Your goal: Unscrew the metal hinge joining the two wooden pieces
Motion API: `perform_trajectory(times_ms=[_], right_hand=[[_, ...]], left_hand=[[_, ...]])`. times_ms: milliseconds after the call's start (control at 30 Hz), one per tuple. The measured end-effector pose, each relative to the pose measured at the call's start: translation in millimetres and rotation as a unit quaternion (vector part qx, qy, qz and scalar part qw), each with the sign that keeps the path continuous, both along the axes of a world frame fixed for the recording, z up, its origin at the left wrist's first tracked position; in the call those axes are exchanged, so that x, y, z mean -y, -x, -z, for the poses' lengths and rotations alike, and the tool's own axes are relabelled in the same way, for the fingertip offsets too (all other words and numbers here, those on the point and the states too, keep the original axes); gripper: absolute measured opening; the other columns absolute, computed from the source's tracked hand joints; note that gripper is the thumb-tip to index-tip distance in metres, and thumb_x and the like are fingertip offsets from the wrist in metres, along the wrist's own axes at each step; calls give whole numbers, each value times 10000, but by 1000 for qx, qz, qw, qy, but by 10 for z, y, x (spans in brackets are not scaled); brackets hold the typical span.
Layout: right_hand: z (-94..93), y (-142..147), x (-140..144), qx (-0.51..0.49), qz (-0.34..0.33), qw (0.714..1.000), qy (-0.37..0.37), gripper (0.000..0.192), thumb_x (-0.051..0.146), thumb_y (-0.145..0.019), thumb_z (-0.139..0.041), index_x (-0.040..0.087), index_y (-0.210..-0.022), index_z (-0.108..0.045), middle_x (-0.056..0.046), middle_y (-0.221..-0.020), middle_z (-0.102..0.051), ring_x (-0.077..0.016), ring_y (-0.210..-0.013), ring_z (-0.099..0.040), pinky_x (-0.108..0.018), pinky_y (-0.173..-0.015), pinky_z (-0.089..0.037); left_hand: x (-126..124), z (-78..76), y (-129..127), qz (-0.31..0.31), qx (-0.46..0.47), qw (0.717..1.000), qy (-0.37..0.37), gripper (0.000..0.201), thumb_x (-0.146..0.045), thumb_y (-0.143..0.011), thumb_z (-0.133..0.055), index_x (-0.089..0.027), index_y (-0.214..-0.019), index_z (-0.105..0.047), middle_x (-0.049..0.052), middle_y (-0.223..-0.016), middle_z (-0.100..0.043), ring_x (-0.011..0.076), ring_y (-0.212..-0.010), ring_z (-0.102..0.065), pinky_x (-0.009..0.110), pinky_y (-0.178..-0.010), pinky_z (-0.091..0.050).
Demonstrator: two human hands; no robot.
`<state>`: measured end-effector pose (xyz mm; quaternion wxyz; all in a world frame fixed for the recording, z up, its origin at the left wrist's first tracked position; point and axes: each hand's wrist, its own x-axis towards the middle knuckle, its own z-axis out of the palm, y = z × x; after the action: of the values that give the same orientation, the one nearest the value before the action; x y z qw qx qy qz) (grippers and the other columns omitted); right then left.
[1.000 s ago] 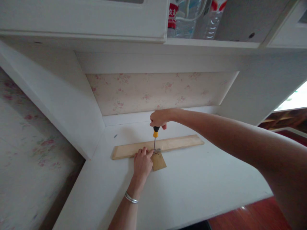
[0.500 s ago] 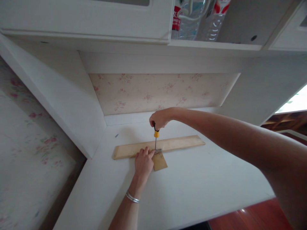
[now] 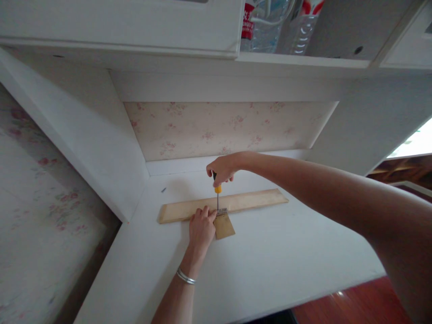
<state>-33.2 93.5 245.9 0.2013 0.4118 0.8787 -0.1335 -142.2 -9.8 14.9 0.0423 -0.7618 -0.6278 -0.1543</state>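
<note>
Nearby, a loose screw (image 3: 163, 190) lies behind the plank (image 3: 249, 200); right hand (image 3: 222, 168) grips the screwdriver (image 3: 218, 193), left hand (image 3: 201, 228) presses flat.

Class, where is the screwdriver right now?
The screwdriver stands upright mid-desk in the right hand, tip on the hinge beside the left hand.

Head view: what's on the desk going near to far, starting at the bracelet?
Bracelet → left hand → small wood piece → long wood strip → screwdriver → right hand → floral back panel.
</note>
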Motion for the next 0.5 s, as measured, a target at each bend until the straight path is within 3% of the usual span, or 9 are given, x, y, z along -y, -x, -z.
perform_trajectory(times_ms=[67, 133, 200, 300, 433, 500], right_hand=[[-13, 3, 15, 28, 29, 999, -7, 433, 435, -801, -518, 62, -990, -631, -116, -792, -666, -174, -564, -609, -309, -575, -442], [-18, -9, 17, 47, 23, 998, -17, 380, 380, -836, -468, 56, -938, -639, -128, -775, -660, -173, -543, -602, -314, -572, -434], [-13, -28, 10, 31, -15, 999, -18, 302, 257, -786, -533, 91, -1026, -613, -116, -862, -666, -161, -588, -607, -291, -577, -425], [4, -41, 4, -1, -55, 998, -29, 425, 196, -690, -635, 147, -1108, -571, -86, -947, -662, -154, -666, -609, -265, -599, -418], [1, -16, 24, 7, 29, 1000, -10, 426, 414, -795, -558, 104, -1088, -578, -98, -839, -661, -159, -572, -603, -297, -579, -429], [-9, -4, 43, 17, 26, 999, -9, 370, 363, -825, -507, 104, -1078, -583, -105, -849, -660, -160, -554, -601, -300, -563, -425]], left_hand=[[-2, 12, 0, -1, 1, 1000, 0, 385, -169, -886, -399, -333, -1153, -623, 60, -1079, -539, 200, -943, -458, 312, -766, -401], [-3, 20, 2, 1, 2, 1000, -5, 383, -171, -890, -392, -331, -1149, -624, 59, -1077, -540, 199, -938, -460, 317, -760, -400], [-2, 23, 5, 3, 2, 1000, -12, 377, -175, -894, -386, -331, -1139, -626, 56, -1063, -543, 199, -926, -462, 322, -745, -397], [-1, 19, 5, 3, 0, 1000, -17, 369, -179, -894, -390, -333, -1133, -626, 53, -1044, -547, 199, -911, -464, 324, -727, -394], [0, 0, -1, -1, 2, 1000, -14, 377, -169, -888, -400, -340, -1140, -623, 54, -1039, -546, 199, -914, -465, 325, -735, -389], [2, -17, -3, 0, 3, 1000, -11, 377, -168, -889, -398, -343, -1134, -626, 55, -1026, -546, 198, -911, -465, 324, -741, -387]])
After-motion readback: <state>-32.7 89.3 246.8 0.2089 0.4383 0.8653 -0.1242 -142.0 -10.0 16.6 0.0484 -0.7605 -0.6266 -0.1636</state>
